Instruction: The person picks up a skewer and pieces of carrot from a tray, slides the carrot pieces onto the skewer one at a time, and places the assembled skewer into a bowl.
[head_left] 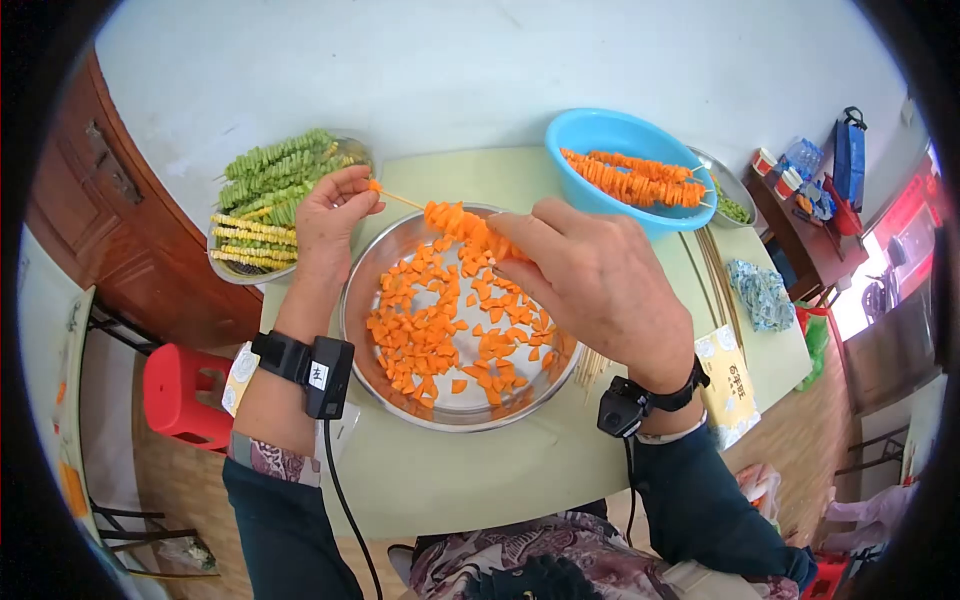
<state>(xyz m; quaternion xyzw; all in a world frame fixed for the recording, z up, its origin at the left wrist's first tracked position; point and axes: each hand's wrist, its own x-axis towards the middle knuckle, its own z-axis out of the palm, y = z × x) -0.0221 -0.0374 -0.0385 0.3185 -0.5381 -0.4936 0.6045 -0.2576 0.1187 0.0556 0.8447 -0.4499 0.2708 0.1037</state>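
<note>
My left hand (332, 218) pinches a small orange carrot slice (375, 187) at the tip of a thin wooden skewer. Farther along, a row of carrot slices (458, 224) is packed on the skewer. My right hand (610, 280) is closed round the loaded part and covers its far end. Below both hands stands a wide steel basin (455, 424), with many loose carrot pieces (415, 345) scattered over its bottom. Both wrists carry a black strapped device.
At the back left, a bowl (222, 266) holds green and yellow vegetable skewers (285, 165). A blue basin (570, 140) with carrot skewers (635, 180) sits back right. Bare skewers (718, 275), a crumpled patterned cloth (760, 295) and a yellow packet (727, 385) lie on the right.
</note>
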